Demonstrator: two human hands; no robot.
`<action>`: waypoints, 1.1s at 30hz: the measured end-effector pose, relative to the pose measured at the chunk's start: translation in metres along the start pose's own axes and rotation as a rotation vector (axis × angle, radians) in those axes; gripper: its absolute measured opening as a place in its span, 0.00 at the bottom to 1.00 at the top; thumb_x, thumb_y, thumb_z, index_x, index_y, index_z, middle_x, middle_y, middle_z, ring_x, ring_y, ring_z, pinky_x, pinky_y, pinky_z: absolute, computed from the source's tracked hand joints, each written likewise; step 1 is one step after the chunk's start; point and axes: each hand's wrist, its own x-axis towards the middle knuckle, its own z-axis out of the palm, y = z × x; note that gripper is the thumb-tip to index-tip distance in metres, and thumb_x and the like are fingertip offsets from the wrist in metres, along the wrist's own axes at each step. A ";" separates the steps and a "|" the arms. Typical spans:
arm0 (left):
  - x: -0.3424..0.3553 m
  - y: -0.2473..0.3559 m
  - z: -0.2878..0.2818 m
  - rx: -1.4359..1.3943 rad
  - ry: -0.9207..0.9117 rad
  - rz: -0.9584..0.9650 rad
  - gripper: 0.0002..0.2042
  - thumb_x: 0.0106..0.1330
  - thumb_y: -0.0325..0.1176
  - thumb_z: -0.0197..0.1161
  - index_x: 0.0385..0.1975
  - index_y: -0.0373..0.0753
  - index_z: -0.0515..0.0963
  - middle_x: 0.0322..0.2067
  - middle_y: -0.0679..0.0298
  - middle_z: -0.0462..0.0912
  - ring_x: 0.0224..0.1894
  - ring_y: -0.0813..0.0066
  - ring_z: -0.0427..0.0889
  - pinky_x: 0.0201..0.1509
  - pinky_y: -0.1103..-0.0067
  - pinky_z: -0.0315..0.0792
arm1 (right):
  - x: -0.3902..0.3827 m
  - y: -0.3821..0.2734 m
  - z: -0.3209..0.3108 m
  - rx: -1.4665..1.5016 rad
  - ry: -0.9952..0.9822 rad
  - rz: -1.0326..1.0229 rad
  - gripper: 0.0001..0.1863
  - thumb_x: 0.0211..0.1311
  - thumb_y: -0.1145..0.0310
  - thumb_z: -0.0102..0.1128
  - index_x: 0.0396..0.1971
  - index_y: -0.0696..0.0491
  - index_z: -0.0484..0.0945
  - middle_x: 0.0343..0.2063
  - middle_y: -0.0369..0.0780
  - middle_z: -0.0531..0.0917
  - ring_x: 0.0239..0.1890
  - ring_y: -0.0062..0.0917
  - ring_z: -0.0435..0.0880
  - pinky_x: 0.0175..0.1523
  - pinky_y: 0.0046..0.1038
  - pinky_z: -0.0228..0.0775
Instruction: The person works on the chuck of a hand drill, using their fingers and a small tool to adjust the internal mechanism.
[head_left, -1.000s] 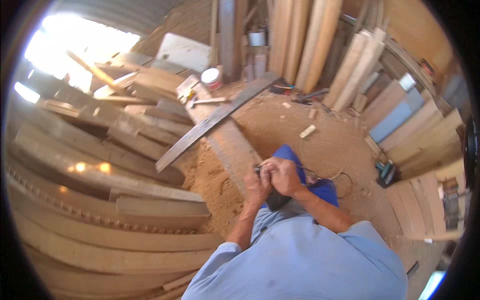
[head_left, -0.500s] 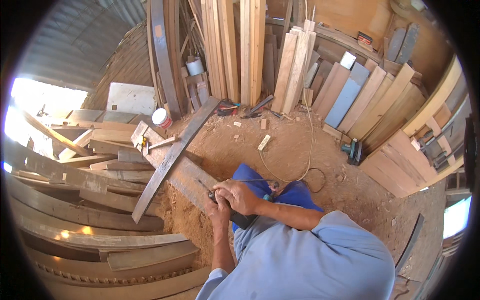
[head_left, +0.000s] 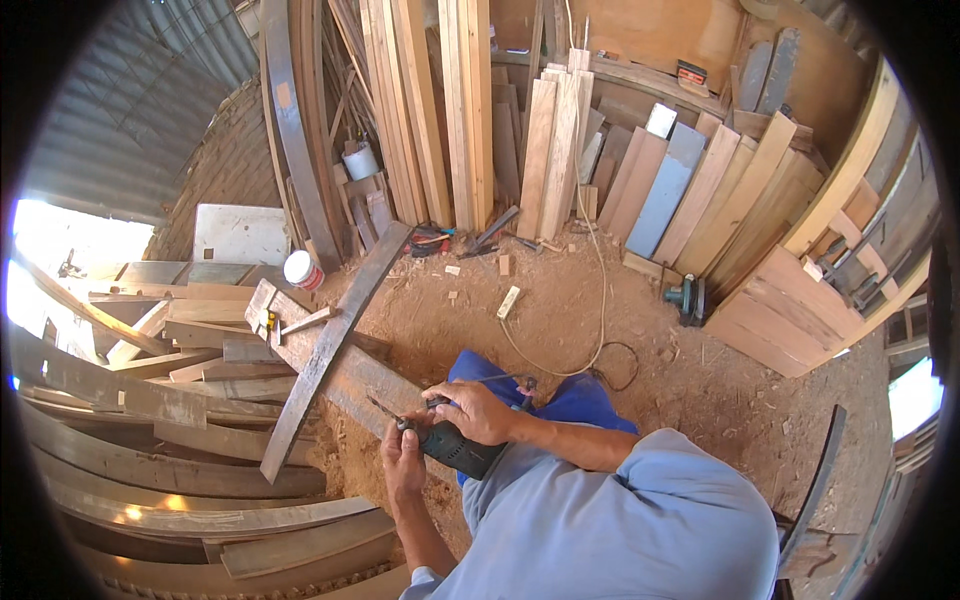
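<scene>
A dark power drill (head_left: 462,452) lies against my body with its thin bit (head_left: 380,407) pointing up and to the left. My left hand (head_left: 404,462) is closed at the drill's front end, thumb and fingers pinching around the chuck (head_left: 406,425). Over the top of the drill body, my right hand (head_left: 478,412) is closed, with its fingertips at a small dark part (head_left: 437,402) whose kind I cannot make out. Beyond the bit, a wide plank (head_left: 368,388) slopes away, and a long dark board (head_left: 335,350) lies across it.
On the plank's far end rest a hammer (head_left: 308,320) and a small yellow tool (head_left: 268,320). Stacked boards (head_left: 160,430) fill the left. A white bucket (head_left: 301,270), upright timber (head_left: 465,120), a cord (head_left: 603,300) and a green power tool (head_left: 688,298) stand or lie around the sawdust-covered floor.
My hands have moved apart. The left has slid toward the chuck and the right has opened up the view of the drill body and bit. The whole view has shifted slightly.
</scene>
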 end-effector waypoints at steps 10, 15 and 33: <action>-0.001 -0.016 0.005 0.157 0.264 0.116 0.18 0.76 0.42 0.56 0.52 0.32 0.74 0.42 0.57 0.83 0.48 0.64 0.84 0.55 0.69 0.77 | 0.001 -0.005 -0.004 0.010 -0.047 -0.027 0.12 0.66 0.69 0.60 0.46 0.57 0.80 0.36 0.45 0.85 0.41 0.40 0.82 0.49 0.38 0.70; -0.008 -0.016 -0.012 0.050 0.165 0.017 0.24 0.80 0.42 0.46 0.64 0.27 0.67 0.51 0.53 0.80 0.55 0.62 0.80 0.62 0.68 0.72 | 0.006 -0.017 -0.007 -0.049 -0.071 0.015 0.08 0.65 0.66 0.62 0.41 0.51 0.83 0.37 0.42 0.85 0.39 0.39 0.80 0.48 0.36 0.71; -0.009 -0.012 -0.007 -0.037 0.102 -0.029 0.20 0.77 0.40 0.53 0.59 0.31 0.73 0.45 0.63 0.83 0.47 0.79 0.80 0.52 0.80 0.73 | 0.007 -0.022 -0.002 -0.138 -0.044 -0.179 0.10 0.57 0.74 0.67 0.40 0.55 0.83 0.35 0.43 0.85 0.39 0.39 0.81 0.47 0.37 0.73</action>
